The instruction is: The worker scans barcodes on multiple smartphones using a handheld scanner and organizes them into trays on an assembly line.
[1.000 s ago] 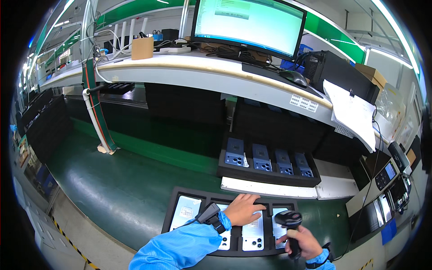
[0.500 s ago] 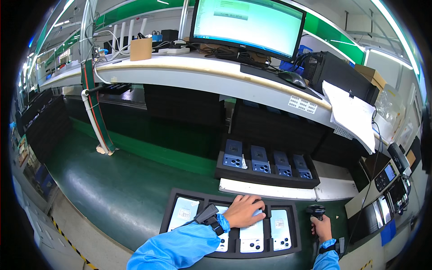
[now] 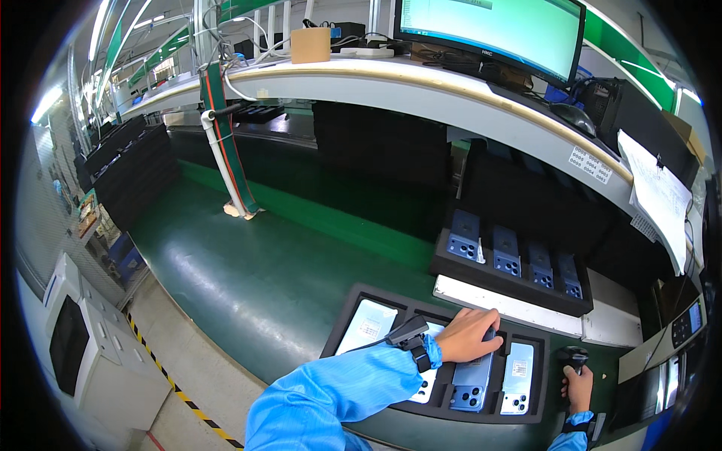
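Tray (image 3: pixel 497 376) lies on green bench (image 3: pixel 278 278), shelf (image 3: pixel 451 98) behind.

Bright-blue sleeves (image 3: pixel 331 395) with black straps (image 3: pixel 421 358) at the wrists.

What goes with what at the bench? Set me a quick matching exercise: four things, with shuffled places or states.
Things:
1. left hand
2. right hand
3. monitor
4. striped tape

Places or states:
A. screen lit
B. at the far end of a blue phone
C. on the floor
D. around a black scanner

Pairs: 1-B, 2-D, 3-A, 4-C
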Demonstrator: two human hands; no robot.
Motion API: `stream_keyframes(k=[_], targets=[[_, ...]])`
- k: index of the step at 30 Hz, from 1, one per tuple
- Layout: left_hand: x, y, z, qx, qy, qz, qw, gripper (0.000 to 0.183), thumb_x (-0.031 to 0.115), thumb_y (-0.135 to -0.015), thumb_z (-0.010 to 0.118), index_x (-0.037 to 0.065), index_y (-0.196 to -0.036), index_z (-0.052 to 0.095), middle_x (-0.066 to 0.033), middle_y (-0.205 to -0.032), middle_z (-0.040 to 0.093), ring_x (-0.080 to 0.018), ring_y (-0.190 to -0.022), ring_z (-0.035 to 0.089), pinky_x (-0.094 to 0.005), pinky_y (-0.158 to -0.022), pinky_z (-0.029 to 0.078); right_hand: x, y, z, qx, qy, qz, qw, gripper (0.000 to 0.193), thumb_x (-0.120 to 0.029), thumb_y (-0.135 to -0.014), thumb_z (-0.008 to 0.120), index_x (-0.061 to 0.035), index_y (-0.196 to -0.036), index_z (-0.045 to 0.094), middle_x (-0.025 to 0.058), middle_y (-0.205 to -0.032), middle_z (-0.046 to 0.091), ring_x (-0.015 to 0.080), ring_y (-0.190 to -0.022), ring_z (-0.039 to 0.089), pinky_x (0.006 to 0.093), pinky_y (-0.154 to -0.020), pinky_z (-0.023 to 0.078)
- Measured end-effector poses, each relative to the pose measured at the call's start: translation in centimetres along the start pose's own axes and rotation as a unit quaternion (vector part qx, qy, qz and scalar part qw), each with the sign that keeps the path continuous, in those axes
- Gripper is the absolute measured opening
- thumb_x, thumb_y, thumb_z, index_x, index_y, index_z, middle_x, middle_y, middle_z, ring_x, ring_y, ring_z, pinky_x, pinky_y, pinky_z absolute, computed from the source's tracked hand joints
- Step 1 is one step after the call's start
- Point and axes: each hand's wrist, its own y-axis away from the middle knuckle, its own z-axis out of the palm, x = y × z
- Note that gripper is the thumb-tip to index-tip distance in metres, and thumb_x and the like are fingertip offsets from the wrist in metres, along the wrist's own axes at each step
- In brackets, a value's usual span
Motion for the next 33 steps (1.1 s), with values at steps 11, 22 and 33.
stream_keyframes(k=[11,22,33], targets=[[0.0,-0.1,-0.1,0.011,0.026,-0.014,1.0,0.036,0.03,-0.089,0.068,0.005,-0.1,0.045,-0.0146,-0.1,0.063,-0.0341,-0.095,0.058,-0.0424,-0.095,0.039,-0.4,0.3,0.1,0.01,0.012,-0.006,1.0,0.016,-0.017,-0.089,0.067,-0.0034,-0.094,0.06,0.0024,-0.065,0.057,0.0116,-0.045,0.052,0.0269,-0.04,0.041],[-0.1,-0.1,-0.2,0.016,0.02,-0.009,1.0,0.036,0.031,-0.089,0.068,0.005,-0.096,0.044,-0.0136,-0.093,0.062,-0.0334,-0.088,0.056,-0.0417,-0.091,0.039,-0.6,0.3,0.2,0.005,0.018,-0.003,1.0,0.018,-0.019,-0.089,0.067,-0.0045,-0.095,0.06,0.0026,-0.067,0.058,0.0121,-0.046,0.053,0.0275,-0.041,0.042],[0.0,-0.5,0.6,0.023,0.022,0.004,0.999,0.032,0.031,-0.087,0.07,0.007,-0.09,0.049,-0.012,-0.088,0.059,-0.0323,-0.086,0.055,-0.0426,-0.086,0.04,-0.3,0.7,-0.7,0.022,0.035,-0.008,0.999,0.018,-0.02,-0.088,0.066,-0.005,-0.096,0.062,0.0027,-0.066,0.057,0.0117,-0.046,0.052,0.027,-0.041,0.042]])
